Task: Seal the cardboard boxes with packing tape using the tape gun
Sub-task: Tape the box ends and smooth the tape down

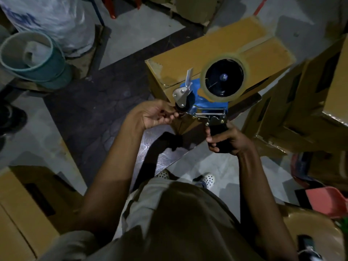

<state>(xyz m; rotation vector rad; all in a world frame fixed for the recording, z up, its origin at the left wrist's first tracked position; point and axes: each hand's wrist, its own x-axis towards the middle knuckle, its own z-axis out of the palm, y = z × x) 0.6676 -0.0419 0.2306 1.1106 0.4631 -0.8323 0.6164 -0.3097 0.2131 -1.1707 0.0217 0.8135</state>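
Bottom centre: grey shirt (169,213), both bare forearms reaching up the frame. Just above the shirt, two white perforated shoes (207,179) on the grey floor (226,166).

Centre right: right hand (228,140) clenched round the black handle of the tape gun (207,102), fingers wrapped fully about it. Holds the tool up, handle toward the bottom of the frame and roll toward the top.

Centre: left hand (156,114), palm turned up, fingers curled, tips pinching at the front of the tape gun beside its black roller. Cannot tell whether a tape end sits between the fingertips; too small and dark.

Tape gun: blue body, metal bracket and blade plate at its left end, tan tape roll (216,97) on a dark hub at its upper right. Held in the air in front of the near corner of the cardboard box.

Behind the tool, upper centre right: cardboard box (216,46) on the floor, flaps closed, a glossy strip of tape visible along the top seam.

Right edge: more boxes (310,91), stacked and tilted. Lower left: another box (18,204). Lower right: pink object (325,202), kind unclear.

Upper left: teal bucket (47,61), and beyond it a white plastic sack (47,16).
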